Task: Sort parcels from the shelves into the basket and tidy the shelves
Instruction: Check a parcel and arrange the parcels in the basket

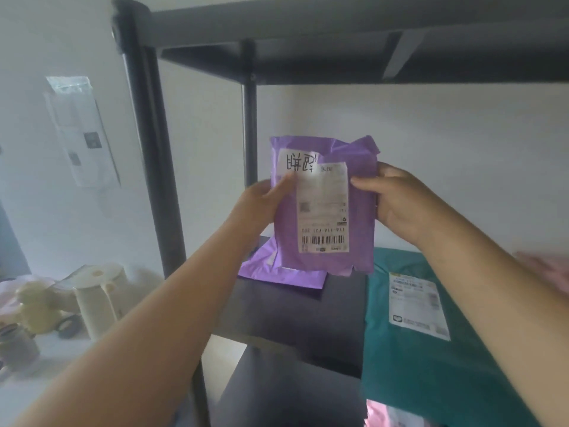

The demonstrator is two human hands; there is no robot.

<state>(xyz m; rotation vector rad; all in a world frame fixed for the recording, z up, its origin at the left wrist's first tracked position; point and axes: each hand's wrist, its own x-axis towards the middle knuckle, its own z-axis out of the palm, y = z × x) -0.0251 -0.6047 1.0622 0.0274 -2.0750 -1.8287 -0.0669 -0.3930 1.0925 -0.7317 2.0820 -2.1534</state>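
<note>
Purple parcel (pixel 323 208) held upright above the shelf (pixel 292 312), clear of it. Left hand (pixel 261 204) and right hand (pixel 400 204) each pinch a side edge, thumbs in front. Judged early: a second purple parcel (pixel 277 274) at the shelf's left rear and a green parcel (pixel 415 365) over its front edge remain; no basket in view.

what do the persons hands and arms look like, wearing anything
The left hand and right hand are both bare, with no gloves and no ring, watch or bracelet visible. No sleeve shows on either side up to the frame edge.
</note>
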